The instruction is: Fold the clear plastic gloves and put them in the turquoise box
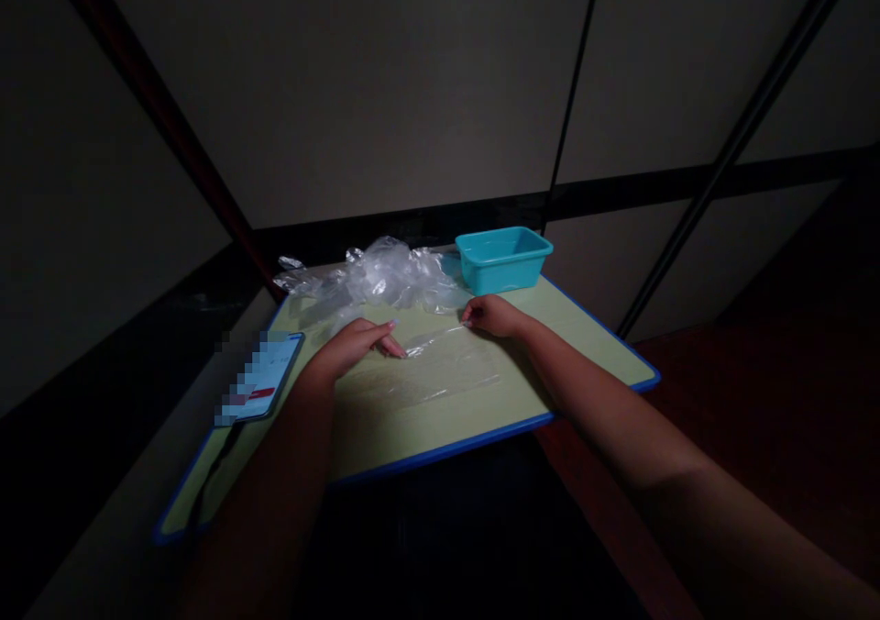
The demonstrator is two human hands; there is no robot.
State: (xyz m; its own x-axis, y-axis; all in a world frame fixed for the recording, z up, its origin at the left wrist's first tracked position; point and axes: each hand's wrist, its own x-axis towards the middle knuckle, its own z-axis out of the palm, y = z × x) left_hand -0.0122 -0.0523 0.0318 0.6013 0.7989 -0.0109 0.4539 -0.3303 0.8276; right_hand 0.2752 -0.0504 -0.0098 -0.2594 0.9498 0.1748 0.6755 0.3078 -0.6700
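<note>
Lying between left hand [358, 341], thumb and fingers parted, and right hand [492, 315], pinching edge: clear plastic [446, 370].

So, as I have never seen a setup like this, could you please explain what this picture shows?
There is no machine: you see a person's bare left hand and right hand, filmed by a camera worn on the head, looking forward and down. On the table are a heap of crumpled plastic, a turquoise tub and a phone, partly blurred out. The right hand pinches the edge of a clear plastic sheet; the left is at that edge too, its grip hard to make out.
</note>
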